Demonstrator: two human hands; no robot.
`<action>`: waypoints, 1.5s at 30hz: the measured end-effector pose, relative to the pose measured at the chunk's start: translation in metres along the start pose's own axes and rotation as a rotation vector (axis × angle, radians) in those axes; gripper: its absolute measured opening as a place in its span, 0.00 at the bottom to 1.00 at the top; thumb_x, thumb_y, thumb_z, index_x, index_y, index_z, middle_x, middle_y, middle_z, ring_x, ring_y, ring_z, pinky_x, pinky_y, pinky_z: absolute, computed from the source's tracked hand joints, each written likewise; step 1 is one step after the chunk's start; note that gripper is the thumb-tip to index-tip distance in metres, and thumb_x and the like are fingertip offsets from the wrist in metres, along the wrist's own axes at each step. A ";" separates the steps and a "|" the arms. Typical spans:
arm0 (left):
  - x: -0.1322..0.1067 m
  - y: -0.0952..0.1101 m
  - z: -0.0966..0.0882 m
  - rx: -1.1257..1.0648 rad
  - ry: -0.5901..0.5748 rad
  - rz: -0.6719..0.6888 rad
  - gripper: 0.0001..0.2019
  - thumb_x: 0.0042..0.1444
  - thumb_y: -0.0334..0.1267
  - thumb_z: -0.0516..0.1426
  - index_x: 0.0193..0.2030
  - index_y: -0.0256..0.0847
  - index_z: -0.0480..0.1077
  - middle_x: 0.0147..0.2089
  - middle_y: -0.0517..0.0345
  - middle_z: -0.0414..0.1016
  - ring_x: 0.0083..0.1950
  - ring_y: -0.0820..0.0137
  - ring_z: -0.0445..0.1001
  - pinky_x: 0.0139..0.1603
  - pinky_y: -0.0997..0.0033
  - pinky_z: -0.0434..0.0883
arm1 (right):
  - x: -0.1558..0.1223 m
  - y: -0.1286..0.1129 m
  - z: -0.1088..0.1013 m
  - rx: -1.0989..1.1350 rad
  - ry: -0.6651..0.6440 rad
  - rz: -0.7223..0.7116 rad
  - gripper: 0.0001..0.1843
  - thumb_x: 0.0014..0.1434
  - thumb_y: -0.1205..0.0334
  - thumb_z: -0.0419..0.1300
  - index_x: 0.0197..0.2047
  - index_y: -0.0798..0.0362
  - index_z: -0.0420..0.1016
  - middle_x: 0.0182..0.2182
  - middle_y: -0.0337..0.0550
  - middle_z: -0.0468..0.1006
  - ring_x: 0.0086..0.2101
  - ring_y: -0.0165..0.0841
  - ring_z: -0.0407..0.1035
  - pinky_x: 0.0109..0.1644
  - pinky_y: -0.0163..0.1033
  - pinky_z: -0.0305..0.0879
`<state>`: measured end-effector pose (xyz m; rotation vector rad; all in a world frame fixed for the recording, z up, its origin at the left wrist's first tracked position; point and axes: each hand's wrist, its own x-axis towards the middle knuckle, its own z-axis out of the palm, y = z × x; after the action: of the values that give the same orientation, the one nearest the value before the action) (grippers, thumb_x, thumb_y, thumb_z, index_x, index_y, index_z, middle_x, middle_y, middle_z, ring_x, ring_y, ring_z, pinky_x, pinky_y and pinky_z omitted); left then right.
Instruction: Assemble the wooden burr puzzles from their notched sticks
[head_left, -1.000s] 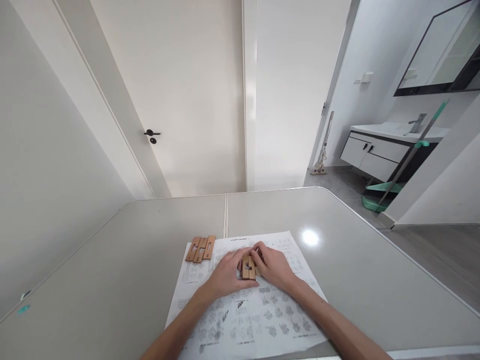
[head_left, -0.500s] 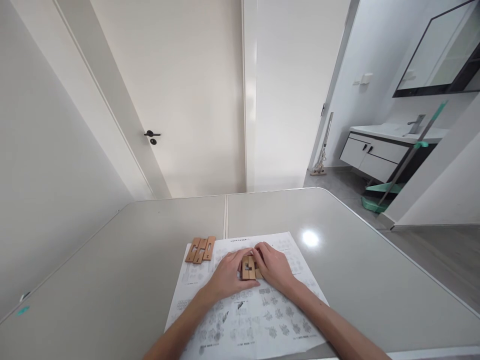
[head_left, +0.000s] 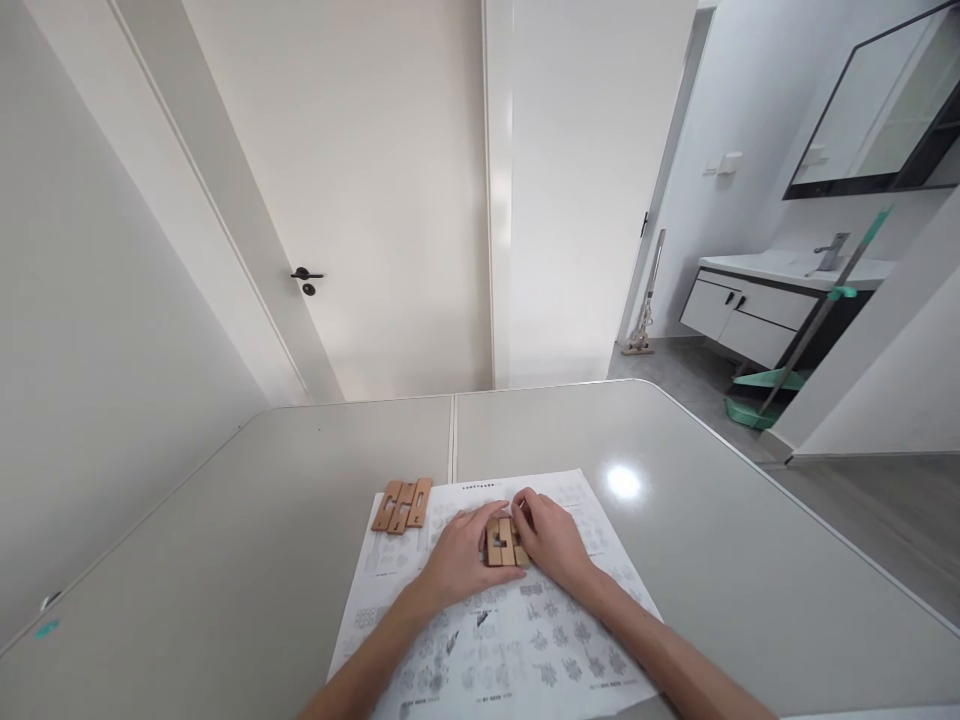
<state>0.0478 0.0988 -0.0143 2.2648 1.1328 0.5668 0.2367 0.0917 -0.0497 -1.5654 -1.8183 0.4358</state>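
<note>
Both of my hands rest on a printed instruction sheet [head_left: 525, 640] on a grey table [head_left: 225, 560]. Between them is a small cluster of notched wooden puzzle pieces [head_left: 504, 541], stood side by side. My left hand [head_left: 461, 555] curls round the cluster's left side, and my right hand [head_left: 551, 540] presses against its right side, fingers bent over the top. Three more wooden pieces [head_left: 403, 504] lie flat in a row at the sheet's far left corner, a hand's width from my left hand.
A seam [head_left: 452, 435] splits the table top down the middle. Behind it are a white door with a black handle [head_left: 306, 276] and a wall. At right, an open doorway shows a vanity with sink [head_left: 780, 290], a mirror and a green dustpan [head_left: 757, 395].
The hands and the wooden cluster have barely moved; the fingers shifted slightly on the pieces. The camera tilted a little, so everything sits slightly lower in the picture.
</note>
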 end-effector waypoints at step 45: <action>-0.105 -0.034 -0.083 0.350 0.459 -0.576 0.33 0.58 0.62 0.54 0.65 0.46 0.61 0.59 0.51 0.73 0.33 0.64 0.78 0.40 0.60 0.74 | -0.004 -0.006 -0.005 0.044 -0.062 -0.035 0.10 0.69 0.60 0.47 0.36 0.48 0.66 0.28 0.39 0.76 0.31 0.37 0.70 0.34 0.39 0.60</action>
<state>-0.0789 0.0526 0.0150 1.9643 2.1590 0.7022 0.2359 0.0855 -0.0432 -1.5031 -1.8676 0.5088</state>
